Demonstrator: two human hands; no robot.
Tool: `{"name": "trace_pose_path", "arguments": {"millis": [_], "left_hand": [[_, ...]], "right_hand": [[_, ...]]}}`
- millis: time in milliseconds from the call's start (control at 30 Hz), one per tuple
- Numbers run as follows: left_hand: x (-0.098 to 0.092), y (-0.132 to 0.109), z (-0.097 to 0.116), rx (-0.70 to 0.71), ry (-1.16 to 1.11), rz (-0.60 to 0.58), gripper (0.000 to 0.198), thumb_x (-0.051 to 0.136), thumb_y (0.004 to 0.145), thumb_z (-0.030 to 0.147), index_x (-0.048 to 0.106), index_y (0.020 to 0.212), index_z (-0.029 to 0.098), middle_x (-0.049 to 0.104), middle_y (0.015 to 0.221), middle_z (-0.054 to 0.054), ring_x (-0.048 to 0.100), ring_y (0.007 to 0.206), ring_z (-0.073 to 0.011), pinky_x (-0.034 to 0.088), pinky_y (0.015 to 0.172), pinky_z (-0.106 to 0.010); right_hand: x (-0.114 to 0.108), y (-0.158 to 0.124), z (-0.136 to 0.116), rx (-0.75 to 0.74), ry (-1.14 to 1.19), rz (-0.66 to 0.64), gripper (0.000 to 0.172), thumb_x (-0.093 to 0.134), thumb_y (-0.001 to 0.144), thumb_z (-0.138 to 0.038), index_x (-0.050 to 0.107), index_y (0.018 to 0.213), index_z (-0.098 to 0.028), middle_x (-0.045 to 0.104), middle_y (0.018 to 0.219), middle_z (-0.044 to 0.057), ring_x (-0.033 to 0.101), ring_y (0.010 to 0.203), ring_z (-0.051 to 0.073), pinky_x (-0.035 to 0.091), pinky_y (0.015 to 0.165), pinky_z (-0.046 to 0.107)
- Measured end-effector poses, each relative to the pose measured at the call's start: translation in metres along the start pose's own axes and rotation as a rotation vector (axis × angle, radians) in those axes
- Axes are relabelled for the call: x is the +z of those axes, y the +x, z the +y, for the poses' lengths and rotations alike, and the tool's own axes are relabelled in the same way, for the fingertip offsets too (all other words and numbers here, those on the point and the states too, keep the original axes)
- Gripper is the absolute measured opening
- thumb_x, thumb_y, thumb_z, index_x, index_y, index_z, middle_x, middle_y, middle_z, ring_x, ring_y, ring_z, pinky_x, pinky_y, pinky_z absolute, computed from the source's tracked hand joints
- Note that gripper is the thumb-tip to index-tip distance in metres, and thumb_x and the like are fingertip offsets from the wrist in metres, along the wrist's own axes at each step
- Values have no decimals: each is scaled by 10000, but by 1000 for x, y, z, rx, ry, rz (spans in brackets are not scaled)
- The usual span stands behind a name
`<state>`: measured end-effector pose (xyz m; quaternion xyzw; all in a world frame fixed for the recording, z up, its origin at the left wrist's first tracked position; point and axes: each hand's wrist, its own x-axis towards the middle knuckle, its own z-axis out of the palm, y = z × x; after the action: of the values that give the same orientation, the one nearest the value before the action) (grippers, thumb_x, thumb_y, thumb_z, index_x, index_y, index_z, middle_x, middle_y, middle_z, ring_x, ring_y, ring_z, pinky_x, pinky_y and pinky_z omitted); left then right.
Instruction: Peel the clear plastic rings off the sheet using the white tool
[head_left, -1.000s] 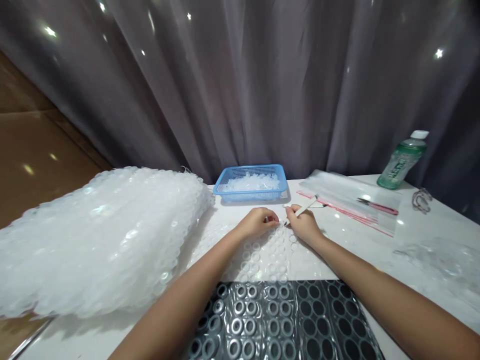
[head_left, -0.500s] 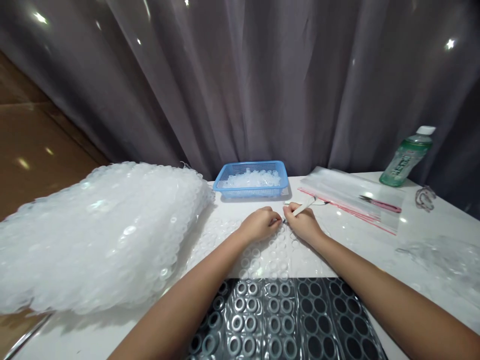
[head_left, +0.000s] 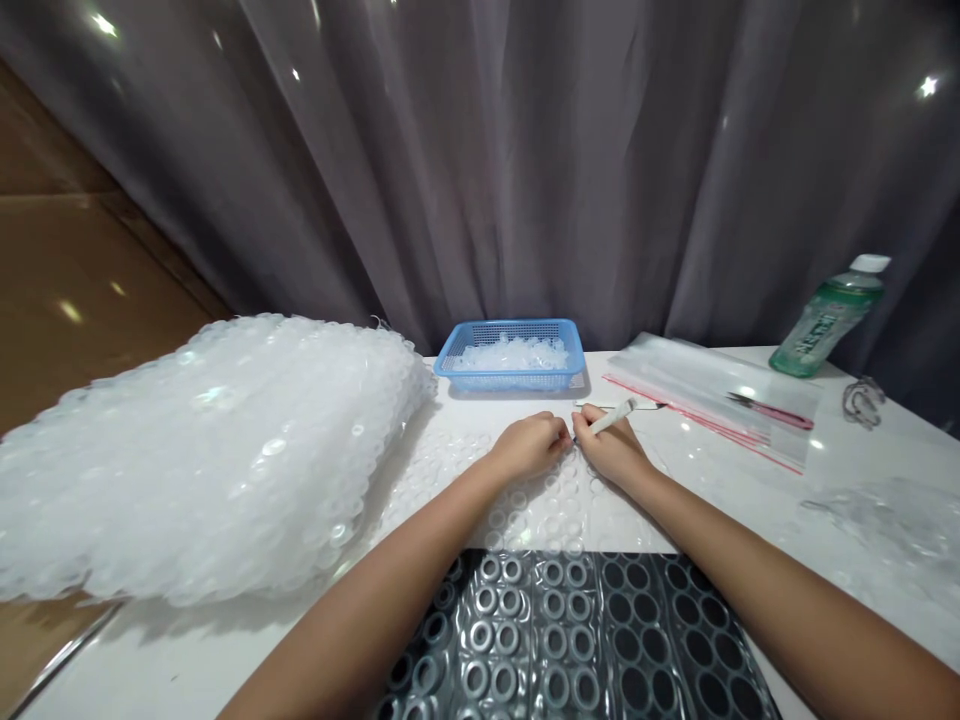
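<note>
A clear plastic sheet [head_left: 540, 520] studded with small round rings lies on the white table [head_left: 720, 470] before me, its near part over a dark mat [head_left: 570, 640]. My left hand [head_left: 531, 445] is curled, fingertips pinching at the sheet's far edge. My right hand [head_left: 611, 448] is closed round a thin white tool [head_left: 611, 417], its tip down at the sheet right beside the left fingertips. A blue basket [head_left: 512, 358] with clear small pieces stands just beyond both hands.
A big heap of the same ringed plastic sheets [head_left: 202, 460] fills the table's left. Clear zip bags [head_left: 712, 395] with a pink tool [head_left: 772, 410] lie at right, a green bottle [head_left: 829, 318] behind them, crumpled clear plastic [head_left: 892, 520] near right. A grey curtain hangs behind.
Both hands stay together at the sheet's far edge with only slight finger motion. The view has shifted a little, so everything sits slightly further right.
</note>
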<state>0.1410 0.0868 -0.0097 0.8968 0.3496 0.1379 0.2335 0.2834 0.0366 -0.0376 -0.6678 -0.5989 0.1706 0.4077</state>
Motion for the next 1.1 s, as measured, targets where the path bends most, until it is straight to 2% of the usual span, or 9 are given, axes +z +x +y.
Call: {"name": "trace_pose_path", "arguments": {"millis": [67, 233, 300, 400, 467, 567, 733, 900, 1100], "left_hand": [[-2, 3, -6, -38, -112, 49, 176, 486, 788, 288, 546, 687, 157, 540, 701, -24, 505, 666, -148, 407, 660, -259], [-19, 3, -22, -152, -246, 189, 441, 117, 910, 308, 503, 786, 134, 506, 648, -24, 499, 594, -119, 411, 550, -227], [-22, -2, -20, -132, -228, 175, 410, 220, 900, 393, 484, 710, 143, 470, 582, -2, 467, 545, -112, 381, 515, -218], [-17, -10, -8, 53, -45, 67, 245, 432, 837, 373, 481, 728, 159, 482, 606, 18, 450, 567, -112, 344, 531, -218], [-12, -13, 0, 161, 105, -13, 130, 456, 830, 291, 504, 825, 171, 537, 732, 3, 481, 641, -125, 344, 563, -222], [-8, -14, 7, 181, 230, -82, 120, 459, 846, 257, 544, 883, 179, 567, 855, -25, 524, 741, -149, 363, 615, -230], [-9, -12, 4, 237, 248, -129, 179, 484, 859, 304, 602, 849, 170, 576, 789, -32, 545, 762, -156, 374, 642, -226], [-8, -11, 3, 188, 243, -96, 194, 436, 863, 271, 574, 810, 145, 575, 779, -43, 529, 717, -158, 363, 611, -240], [-8, -5, -1, 34, -1, 26, 339, 326, 891, 319, 485, 641, 154, 509, 637, 1, 470, 623, -124, 340, 594, -238]], "right_hand": [[0, 0, 0, 3, 23, 4, 305, 376, 815, -378, 350, 563, -209, 413, 499, -26, 411, 528, 135, 251, 498, 243], [-4, -4, 0, 24, 69, 51, 323, 372, 820, -383, 350, 550, -208, 409, 488, -28, 418, 516, 129, 263, 487, 237], [-5, -6, 0, 27, 105, 93, 333, 371, 823, -391, 364, 545, -207, 416, 493, -26, 425, 518, 128, 281, 495, 237], [-6, -9, 0, 5, 130, 87, 338, 393, 812, -376, 373, 523, -204, 406, 473, -29, 414, 505, 125, 293, 505, 242], [-7, -10, 0, -10, 118, 57, 340, 409, 802, -365, 353, 509, -203, 383, 459, -34, 399, 496, 122, 288, 503, 242], [-6, -11, -1, -14, 111, 41, 344, 412, 800, -365, 341, 504, -204, 364, 444, -37, 386, 482, 121, 282, 491, 242], [-6, -11, -2, -26, 83, 14, 349, 406, 800, -368, 363, 494, -205, 399, 443, -31, 402, 477, 123, 282, 489, 244], [-5, -11, 0, -42, 6, -25, 335, 401, 803, -367, 348, 514, -206, 369, 430, -37, 395, 486, 126, 254, 485, 243], [-4, -11, -1, -62, -11, -6, 355, 395, 811, -375, 319, 510, -204, 355, 444, -35, 378, 486, 124, 241, 486, 248]]}}
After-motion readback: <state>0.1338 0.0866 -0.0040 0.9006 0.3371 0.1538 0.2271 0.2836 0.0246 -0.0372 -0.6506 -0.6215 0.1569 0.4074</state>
